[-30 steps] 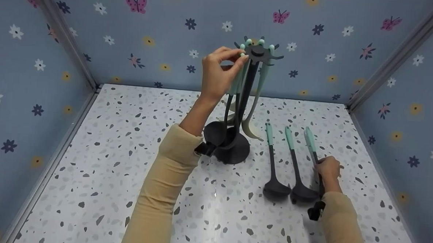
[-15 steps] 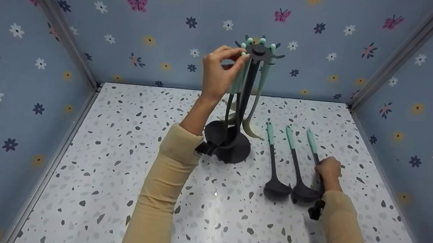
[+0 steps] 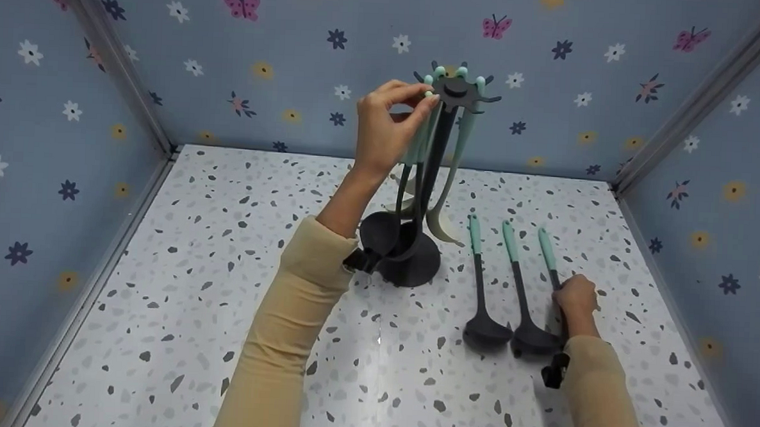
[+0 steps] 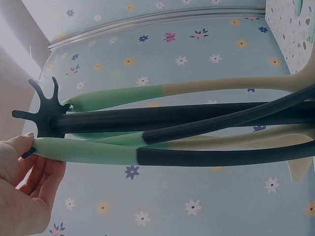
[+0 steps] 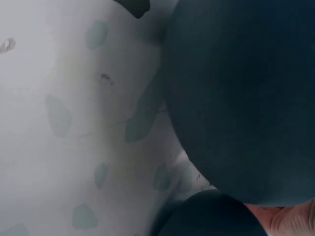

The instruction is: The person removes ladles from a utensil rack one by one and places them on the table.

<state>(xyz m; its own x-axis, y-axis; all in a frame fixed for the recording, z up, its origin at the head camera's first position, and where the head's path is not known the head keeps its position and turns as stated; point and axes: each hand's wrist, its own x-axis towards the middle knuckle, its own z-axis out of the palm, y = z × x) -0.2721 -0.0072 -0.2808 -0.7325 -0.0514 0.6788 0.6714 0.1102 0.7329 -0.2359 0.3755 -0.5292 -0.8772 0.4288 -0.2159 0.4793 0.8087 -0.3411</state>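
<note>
My left hand (image 3: 384, 127) pinches the top of a mint handle (image 4: 83, 151) at a hook of the black utensil stand (image 3: 457, 88). That handle leads to a black shaft, and a round black ladle bowl (image 3: 379, 233) hangs below. On the table to the right, my right hand (image 3: 576, 296) grips the black shaft of a ladle with a mint handle (image 3: 547, 248). Its bowl is hidden behind the wrist in the head view; a large dark rounded bowl (image 5: 241, 98) fills much of the right wrist view. Two similar ladles, a left one (image 3: 487, 330) and a middle one (image 3: 533, 337), lie beside it.
Cream-headed utensils, one with a curved head (image 3: 442, 229), also hang from the stand. Its round black base (image 3: 419, 273) stands on the speckled table (image 3: 190, 295). Patterned panels, including the back wall (image 3: 233, 59), enclose the table at the back and both sides.
The handle end of the ladle in my right hand has dropped slightly and come to rest. My left hand keeps its pinch at the stand's hook.
</note>
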